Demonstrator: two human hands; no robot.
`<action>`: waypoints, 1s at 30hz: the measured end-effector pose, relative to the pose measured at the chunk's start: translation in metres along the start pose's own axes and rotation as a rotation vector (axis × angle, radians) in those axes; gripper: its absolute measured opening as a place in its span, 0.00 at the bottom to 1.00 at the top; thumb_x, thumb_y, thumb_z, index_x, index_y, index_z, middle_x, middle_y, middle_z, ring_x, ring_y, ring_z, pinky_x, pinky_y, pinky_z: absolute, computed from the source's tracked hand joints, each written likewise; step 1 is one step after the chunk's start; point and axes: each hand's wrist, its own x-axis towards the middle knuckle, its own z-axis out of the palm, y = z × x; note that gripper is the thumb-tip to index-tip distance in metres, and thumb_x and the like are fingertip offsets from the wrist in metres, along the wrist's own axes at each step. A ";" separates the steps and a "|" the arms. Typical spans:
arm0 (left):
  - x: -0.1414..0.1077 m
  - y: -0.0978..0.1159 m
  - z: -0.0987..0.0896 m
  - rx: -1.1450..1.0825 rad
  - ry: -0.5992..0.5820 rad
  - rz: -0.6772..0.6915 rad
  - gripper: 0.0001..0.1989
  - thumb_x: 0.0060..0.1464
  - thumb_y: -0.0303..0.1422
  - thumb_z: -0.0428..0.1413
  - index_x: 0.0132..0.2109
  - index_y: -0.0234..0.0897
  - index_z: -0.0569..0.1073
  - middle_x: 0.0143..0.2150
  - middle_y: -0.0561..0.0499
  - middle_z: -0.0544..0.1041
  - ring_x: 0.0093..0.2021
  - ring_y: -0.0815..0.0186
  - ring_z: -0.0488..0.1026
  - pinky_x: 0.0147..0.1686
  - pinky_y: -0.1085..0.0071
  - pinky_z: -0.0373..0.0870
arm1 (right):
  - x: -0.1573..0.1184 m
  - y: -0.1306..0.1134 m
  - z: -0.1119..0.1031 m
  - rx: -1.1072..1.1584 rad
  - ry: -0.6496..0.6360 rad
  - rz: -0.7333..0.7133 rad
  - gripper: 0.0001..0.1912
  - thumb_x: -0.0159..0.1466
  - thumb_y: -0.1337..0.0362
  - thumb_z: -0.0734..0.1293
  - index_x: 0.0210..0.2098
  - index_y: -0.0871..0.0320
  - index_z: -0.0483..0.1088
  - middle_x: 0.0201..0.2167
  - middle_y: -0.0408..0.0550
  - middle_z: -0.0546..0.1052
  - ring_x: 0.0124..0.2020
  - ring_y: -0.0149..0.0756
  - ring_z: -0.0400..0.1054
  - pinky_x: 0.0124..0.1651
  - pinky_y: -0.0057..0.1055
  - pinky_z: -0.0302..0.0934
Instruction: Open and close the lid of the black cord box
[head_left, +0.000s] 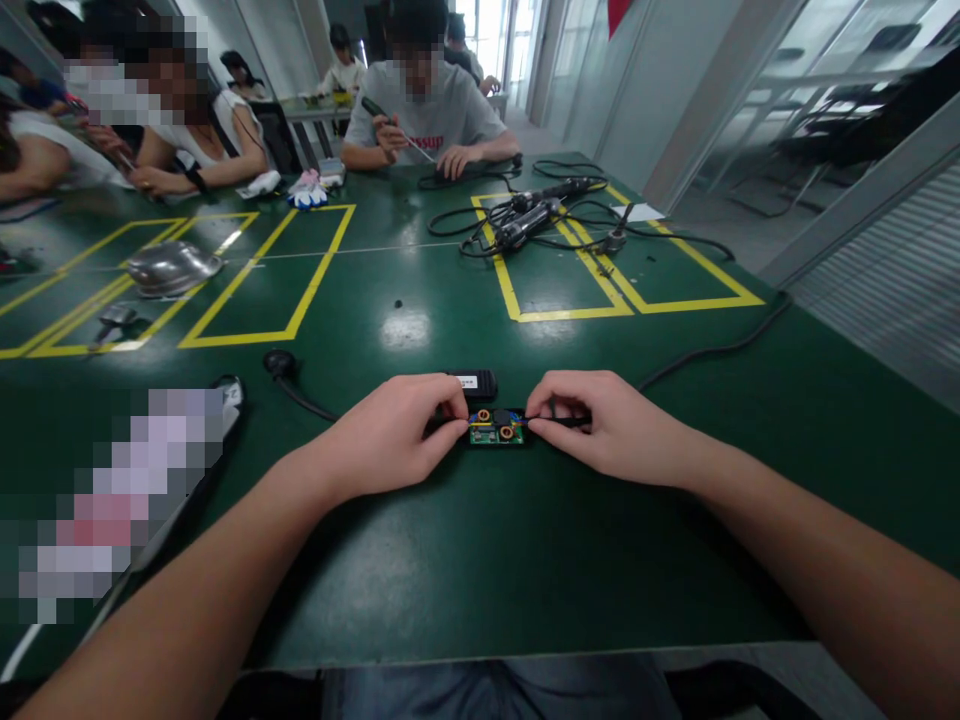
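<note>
A small green circuit board [487, 434] with copper coils sits in a black case on the green table, between my two hands. My left hand [401, 425] pinches the black cable at the board's left end. On the other side, the fingers of my right hand [600, 420] are closed on the black cable [566, 421] that enters the right end. Coloured wires show near both sets of fingertips. Just behind the board lies a black case cover [477, 383] with a white label. The left cable ends in a black plug [279, 364].
Coiled black cables with tools [529, 220] lie at the back right, inside yellow tape outlines [570, 315]. A metal bowl [172, 268] stands at the left. Across the table a person [427, 110] holds a screwdriver [390, 122]. Gloves [309, 190] lie near the far edge.
</note>
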 end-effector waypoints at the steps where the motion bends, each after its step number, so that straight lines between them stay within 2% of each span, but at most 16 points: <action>1: -0.001 0.000 -0.001 -0.016 0.013 0.005 0.04 0.67 0.27 0.59 0.42 0.38 0.78 0.32 0.55 0.76 0.29 0.67 0.69 0.34 0.69 0.64 | 0.000 0.000 0.000 0.013 0.001 0.006 0.05 0.70 0.63 0.70 0.38 0.55 0.78 0.27 0.42 0.75 0.27 0.34 0.65 0.30 0.31 0.57; 5: -0.001 -0.001 -0.003 -0.034 0.002 -0.006 0.04 0.65 0.26 0.59 0.40 0.38 0.77 0.31 0.55 0.77 0.29 0.67 0.71 0.35 0.69 0.65 | 0.000 0.000 -0.001 0.012 -0.002 0.007 0.04 0.70 0.64 0.70 0.37 0.55 0.76 0.29 0.43 0.77 0.28 0.35 0.67 0.32 0.32 0.60; 10: 0.000 -0.007 -0.001 0.016 -0.042 -0.016 0.05 0.64 0.26 0.60 0.38 0.38 0.77 0.35 0.52 0.80 0.33 0.64 0.75 0.37 0.67 0.66 | 0.002 0.002 -0.003 -0.086 -0.003 -0.071 0.06 0.70 0.65 0.72 0.35 0.54 0.77 0.33 0.47 0.81 0.36 0.40 0.72 0.41 0.36 0.64; 15: 0.000 -0.009 -0.001 0.080 0.003 0.092 0.05 0.66 0.29 0.60 0.38 0.39 0.78 0.42 0.48 0.81 0.45 0.57 0.77 0.48 0.61 0.72 | 0.003 0.002 -0.003 -0.008 -0.023 -0.010 0.06 0.69 0.64 0.71 0.34 0.54 0.75 0.33 0.45 0.80 0.34 0.38 0.72 0.39 0.35 0.64; 18: -0.001 -0.011 0.002 0.057 0.077 0.104 0.05 0.65 0.31 0.60 0.39 0.39 0.80 0.50 0.44 0.81 0.52 0.54 0.77 0.55 0.55 0.76 | 0.004 0.000 0.000 0.031 -0.020 0.011 0.04 0.69 0.65 0.70 0.36 0.54 0.76 0.32 0.45 0.79 0.33 0.37 0.71 0.37 0.33 0.64; 20: 0.001 -0.014 0.006 0.068 0.143 0.081 0.06 0.65 0.31 0.59 0.44 0.38 0.82 0.56 0.42 0.81 0.57 0.52 0.77 0.61 0.51 0.75 | 0.004 0.000 0.001 0.040 -0.016 0.006 0.03 0.69 0.65 0.69 0.37 0.54 0.76 0.33 0.45 0.79 0.33 0.37 0.71 0.37 0.33 0.65; 24: 0.005 -0.022 0.014 0.101 0.213 -0.056 0.18 0.66 0.30 0.60 0.61 0.36 0.80 0.65 0.39 0.81 0.66 0.48 0.76 0.70 0.46 0.71 | 0.004 0.000 0.002 0.041 -0.010 0.005 0.02 0.68 0.65 0.71 0.38 0.54 0.77 0.32 0.45 0.79 0.32 0.37 0.71 0.38 0.34 0.66; 27: 0.007 -0.025 0.015 0.088 0.198 -0.173 0.24 0.64 0.29 0.63 0.66 0.36 0.77 0.60 0.41 0.84 0.62 0.50 0.79 0.67 0.48 0.74 | 0.004 -0.001 0.001 0.046 -0.012 0.017 0.02 0.68 0.64 0.70 0.39 0.54 0.76 0.32 0.44 0.78 0.32 0.37 0.71 0.37 0.34 0.66; 30: 0.006 -0.022 0.012 0.084 0.221 -0.162 0.23 0.65 0.30 0.63 0.65 0.36 0.78 0.54 0.43 0.85 0.56 0.53 0.81 0.63 0.51 0.77 | 0.003 0.000 0.000 0.074 -0.012 0.034 0.03 0.69 0.63 0.69 0.41 0.54 0.75 0.33 0.45 0.78 0.33 0.37 0.71 0.37 0.34 0.66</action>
